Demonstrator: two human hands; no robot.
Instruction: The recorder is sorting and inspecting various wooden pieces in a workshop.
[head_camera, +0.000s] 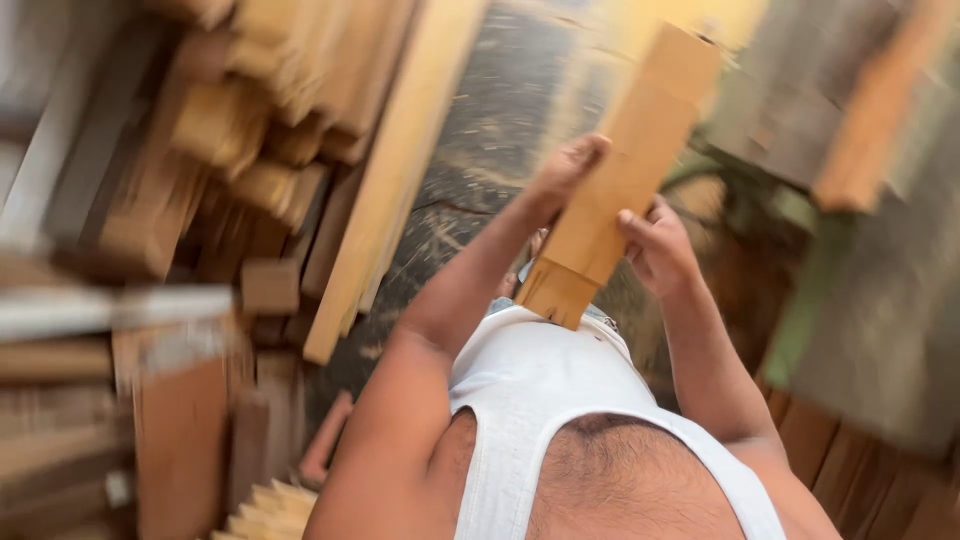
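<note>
Head view | my left hand (568, 165) and right hand (655, 240) both grip clenched on wooden board (625, 175), pointing 1 o'clock | stacked planks (230, 130) at 10 o'clock

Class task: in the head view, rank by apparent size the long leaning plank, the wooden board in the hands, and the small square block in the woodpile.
1. Long leaning plank.
2. Wooden board, held by the left hand and right hand; it is nearer the camera, so this gap is unsure.
3. Small square block.

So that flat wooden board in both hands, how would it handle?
The wooden board looks rigid: it stays straight between the left hand and right hand. It is thin, so probably light. The splintered lower end may snag fingers.
</note>
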